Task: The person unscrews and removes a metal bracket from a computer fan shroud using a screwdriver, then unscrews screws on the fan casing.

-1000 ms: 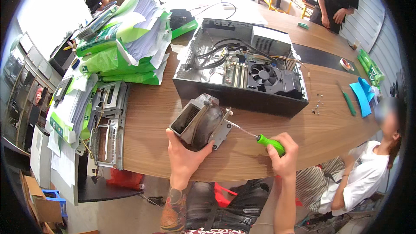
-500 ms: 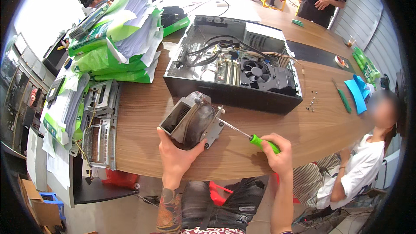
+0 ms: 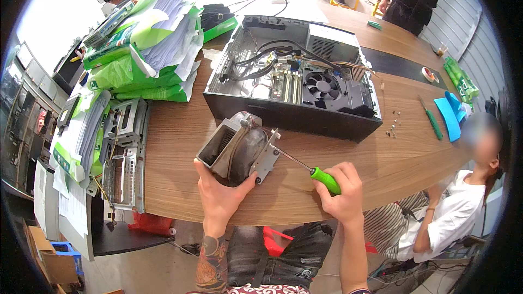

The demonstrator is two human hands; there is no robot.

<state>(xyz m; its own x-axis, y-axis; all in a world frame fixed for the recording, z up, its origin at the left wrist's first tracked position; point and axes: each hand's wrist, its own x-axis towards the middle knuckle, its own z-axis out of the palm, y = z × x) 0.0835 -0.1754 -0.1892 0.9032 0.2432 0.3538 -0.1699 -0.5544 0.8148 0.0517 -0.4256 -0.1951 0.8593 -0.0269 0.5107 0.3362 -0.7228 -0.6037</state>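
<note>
My left hand (image 3: 222, 198) grips a dusty grey blower fan (image 3: 238, 155) from below, thumb on its near right side. The blower has a rectangular outlet at the left and a metal bracket (image 3: 268, 162) along its right side. My right hand (image 3: 344, 193) is wrapped round the green handle of a screwdriver (image 3: 326, 180). Its shaft points up and left, with the tip at the bracket's upper part; whether it sits in a screw is too small to tell. Just beyond stands an opened black computer case (image 3: 294, 117), with a cooling fan (image 3: 322, 86) and cables inside.
Loose screws (image 3: 393, 125) lie right of the case, near a second screwdriver (image 3: 433, 122) and a blue strip (image 3: 448, 118). Stacked papers in green wrapping (image 3: 141, 71) and a metal frame (image 3: 128, 174) occupy the left. A person in white (image 3: 447, 218) sits at the right.
The screwdriver handle and my right hand have shifted slightly left and up, and the grip has turned. The blower fan has moved slightly up and left, still in my left hand.
</note>
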